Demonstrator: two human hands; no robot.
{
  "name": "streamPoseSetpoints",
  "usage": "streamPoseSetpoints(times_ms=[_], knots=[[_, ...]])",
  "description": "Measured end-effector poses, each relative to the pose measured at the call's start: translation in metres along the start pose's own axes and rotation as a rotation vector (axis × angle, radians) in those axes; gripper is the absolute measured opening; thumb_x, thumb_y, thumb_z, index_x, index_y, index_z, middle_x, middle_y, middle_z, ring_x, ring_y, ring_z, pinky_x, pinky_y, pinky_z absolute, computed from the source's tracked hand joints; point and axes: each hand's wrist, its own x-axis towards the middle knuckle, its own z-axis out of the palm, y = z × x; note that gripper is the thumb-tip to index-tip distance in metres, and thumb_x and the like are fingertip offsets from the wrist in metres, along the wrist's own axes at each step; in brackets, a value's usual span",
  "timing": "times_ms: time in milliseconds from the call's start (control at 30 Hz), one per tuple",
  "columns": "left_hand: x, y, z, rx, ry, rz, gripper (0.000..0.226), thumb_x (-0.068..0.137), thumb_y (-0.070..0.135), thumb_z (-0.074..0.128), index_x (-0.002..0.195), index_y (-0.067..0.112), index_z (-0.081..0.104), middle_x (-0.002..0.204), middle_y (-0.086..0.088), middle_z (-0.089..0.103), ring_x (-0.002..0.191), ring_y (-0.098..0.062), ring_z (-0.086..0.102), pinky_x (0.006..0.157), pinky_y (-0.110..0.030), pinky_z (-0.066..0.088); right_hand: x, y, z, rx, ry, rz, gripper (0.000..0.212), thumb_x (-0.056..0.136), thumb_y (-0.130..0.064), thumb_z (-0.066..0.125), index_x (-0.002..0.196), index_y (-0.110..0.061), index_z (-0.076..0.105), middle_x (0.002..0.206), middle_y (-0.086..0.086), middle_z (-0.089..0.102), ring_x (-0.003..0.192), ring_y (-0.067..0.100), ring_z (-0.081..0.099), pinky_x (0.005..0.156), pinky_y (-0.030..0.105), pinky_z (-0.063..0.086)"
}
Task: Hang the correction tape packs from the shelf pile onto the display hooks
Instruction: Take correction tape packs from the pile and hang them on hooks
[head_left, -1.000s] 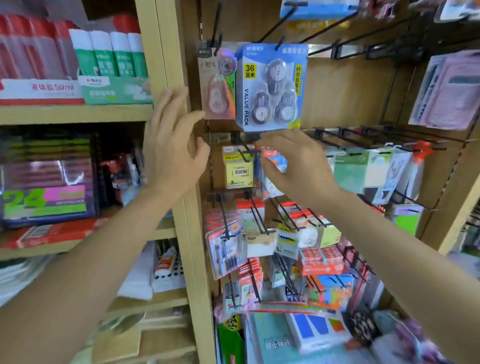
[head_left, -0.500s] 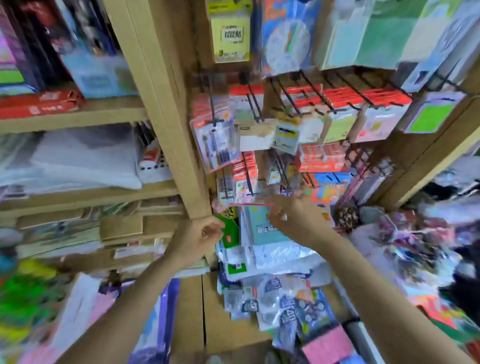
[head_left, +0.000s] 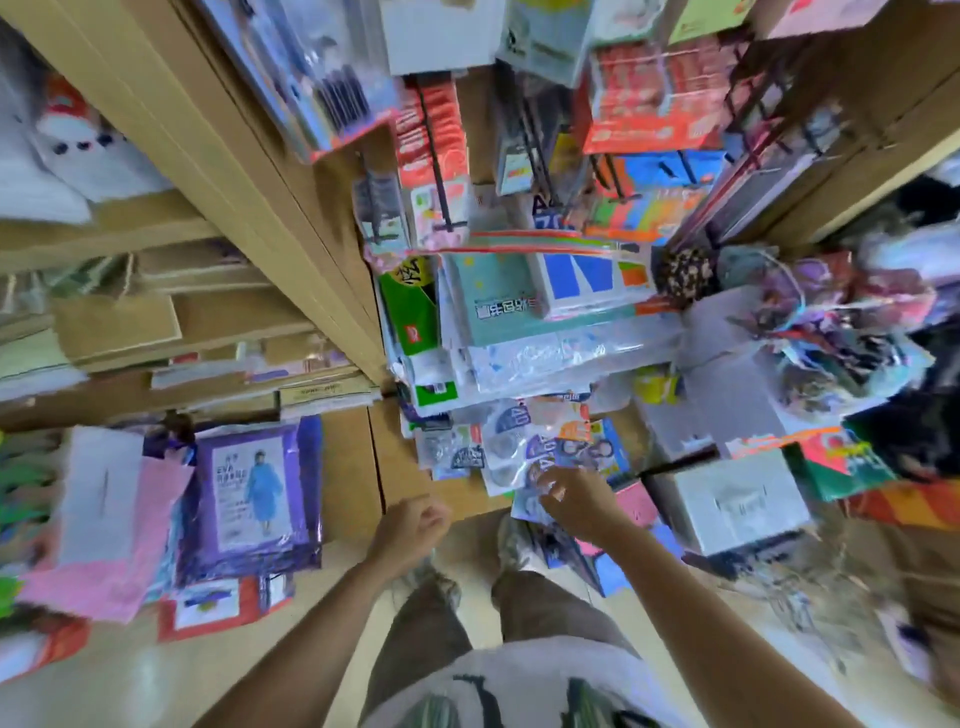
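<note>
Hands dropped from hook level to the low shelf. Right hand (head_left: 576, 501) reaches onto the pack pile (head_left: 540, 447) for the next pick; fingers touch it, grip unclear. Left hand (head_left: 415, 525) loosely curled, empty, held aside.

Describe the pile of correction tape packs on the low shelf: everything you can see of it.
The correction tape pile is a loose heap of flat blister packs: clear, glossy plastic over blue and white printed cards, some marked 40, round dispensers showing through. The packs overlap askew on the wooden shelf, in front of a stack of wrapped paper packs. The right hand touches the nearest pack; blur hides whether it grips.
</note>
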Motion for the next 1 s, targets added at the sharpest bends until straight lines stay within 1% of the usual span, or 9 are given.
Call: streamPoseSetpoints(times_ms=[100,200,333,433,533,633,733,867,1000], knots=[[0.026,-0.019,0.041,0.021,-0.071,-0.063,0.014,0.072,0.049,0.057,0.08,0.047,0.067,0.093,0.027,0.071,0.1,-0.002,0.068,0.093,-0.028,0.05,0.015,0.037,0.02,0.037,-0.071,0.104,0.024,0.084,-0.02,0.065,0.106,-0.021,0.073,0.098,0.005,0.073,0.094,0.027,0.067,0.069,0.027,0.041],[0.045,-0.018,0.074,0.059,-0.12,-0.102,0.013,0.082,0.035,0.063,0.092,0.037,0.072,0.103,0.017,0.074,0.103,-0.006,0.068,0.09,-0.024,0.051,0.036,0.077,0.035,0.071,-0.105,0.149,0.02,0.086,-0.023,0.065,0.104,-0.017,0.071,0.091,0.003,0.069,0.087,0.026,0.064,0.069,0.029,0.043],[0.072,-0.014,0.108,0.118,-0.121,-0.11,0.018,0.088,0.024,0.065,0.104,0.028,0.074,0.106,0.012,0.075,0.1,-0.005,0.068,0.083,-0.019,0.046,0.069,0.129,0.038,0.12,-0.123,0.22,0.025,0.09,-0.017,0.059,0.11,-0.021,0.073,0.103,0.006,0.072,0.093,0.028,0.068,0.067,0.03,0.051],[0.1,-0.016,0.133,0.178,-0.143,-0.096,0.02,0.088,0.025,0.065,0.106,0.031,0.071,0.106,0.012,0.074,0.1,-0.007,0.069,0.085,-0.024,0.05,0.104,0.169,0.036,0.113,-0.102,0.268,0.019,0.094,-0.022,0.057,0.107,-0.018,0.071,0.108,0.009,0.071,0.102,0.031,0.066,0.079,0.033,0.05],[0.132,-0.012,0.157,0.298,-0.097,-0.021,0.026,0.091,0.027,0.063,0.116,0.03,0.069,0.11,0.011,0.073,0.102,-0.012,0.068,0.088,-0.032,0.054,0.142,0.204,0.036,0.102,-0.036,0.299,0.017,0.092,-0.026,0.058,0.1,-0.015,0.069,0.105,0.014,0.07,0.103,0.037,0.065,0.083,0.04,0.053],[0.174,-0.008,0.179,0.483,0.039,0.191,0.033,0.09,0.022,0.067,0.123,0.02,0.068,0.115,0.0,0.071,0.107,-0.023,0.066,0.09,-0.038,0.054,0.177,0.235,0.041,0.109,0.03,0.345,0.034,0.092,-0.032,0.061,0.121,-0.013,0.065,0.118,0.017,0.068,0.11,0.036,0.062,0.091,0.041,0.051],[0.218,-0.008,0.2,0.7,0.069,0.403,0.044,0.086,0.024,0.07,0.129,0.017,0.062,0.126,-0.005,0.065,0.117,-0.03,0.06,0.095,-0.043,0.05,0.207,0.263,0.057,0.1,0.132,0.321,0.053,0.088,-0.041,0.067,0.13,-0.01,0.057,0.123,0.019,0.064,0.114,0.038,0.059,0.091,0.043,0.049],[0.261,-0.002,0.228,0.953,0.02,0.55,0.071,0.087,0.044,0.068,0.15,0.024,0.042,0.161,-0.008,0.033,0.148,-0.035,0.03,0.116,-0.053,0.029,0.235,0.281,0.081,0.008,0.167,0.347,0.093,0.077,-0.06,0.07,0.147,-0.011,0.033,0.143,0.017,0.044,0.132,0.04,0.041,0.102,0.048,0.041],[0.289,-0.015,0.247,1.133,-0.048,0.594,0.089,0.081,0.066,0.065,0.156,0.039,0.026,0.17,-0.006,0.005,0.155,-0.038,0.003,0.119,-0.066,0.012,0.252,0.282,0.098,0.006,0.18,0.407,0.116,0.068,-0.065,0.074,0.154,-0.014,0.016,0.147,0.014,0.036,0.136,0.04,0.034,0.106,0.053,0.035]])
